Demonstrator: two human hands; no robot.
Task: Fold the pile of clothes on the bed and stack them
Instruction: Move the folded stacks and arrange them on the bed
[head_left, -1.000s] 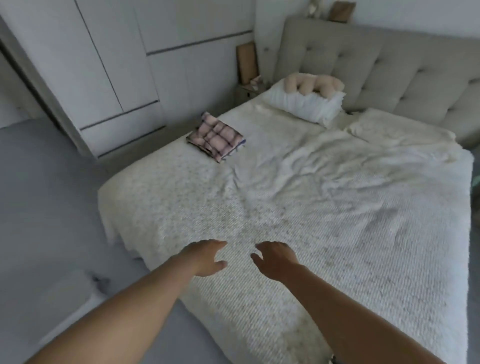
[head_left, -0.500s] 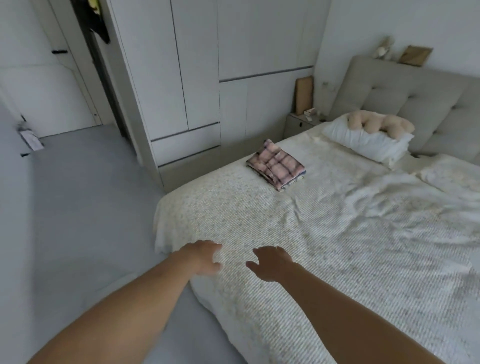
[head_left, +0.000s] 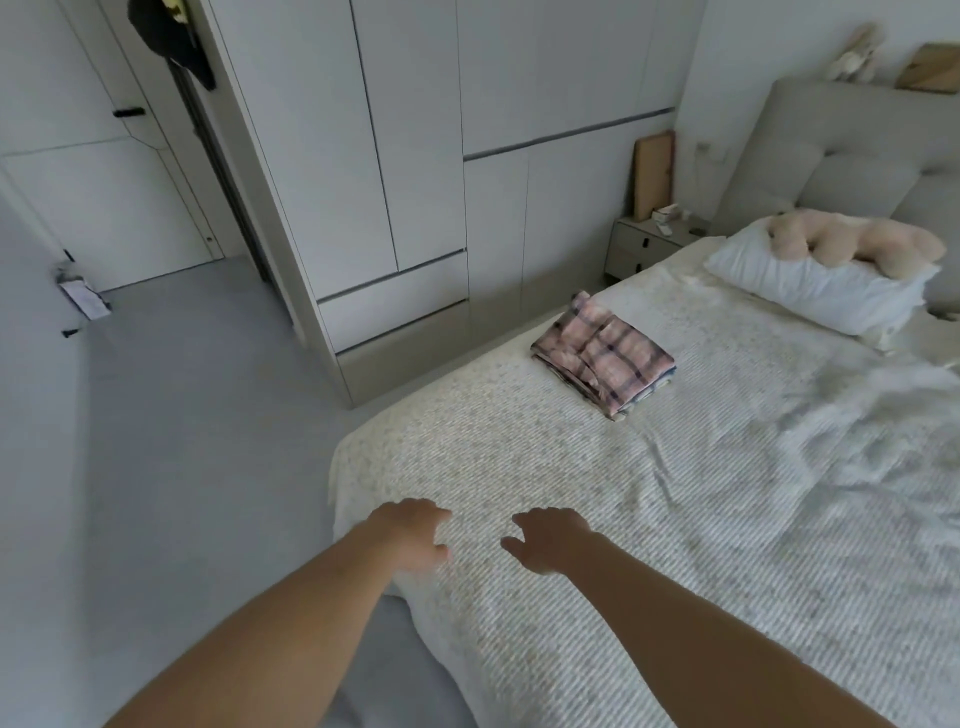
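Note:
A folded stack of clothes (head_left: 605, 361) with a pink plaid piece on top lies on the bed's (head_left: 701, 519) cream cover, near its far left edge. My left hand (head_left: 413, 535) hovers over the bed's near left corner, fingers loosely curled, holding nothing. My right hand (head_left: 550, 540) hangs beside it, a little to the right, fingers relaxed and empty. Both hands are well short of the stack.
A white pillow (head_left: 815, 291) with a beige plush toy (head_left: 852, 244) lies at the headboard. A nightstand (head_left: 649, 249) stands beside the bed. White wardrobes (head_left: 405, 156) line the left wall. Grey floor (head_left: 182, 441) spreads to the left, toward a door (head_left: 78, 145).
My view has swung left and up, so the wardrobes, floor and door show more and the bed's right side less. Both hands stay empty over the bed's near corner.

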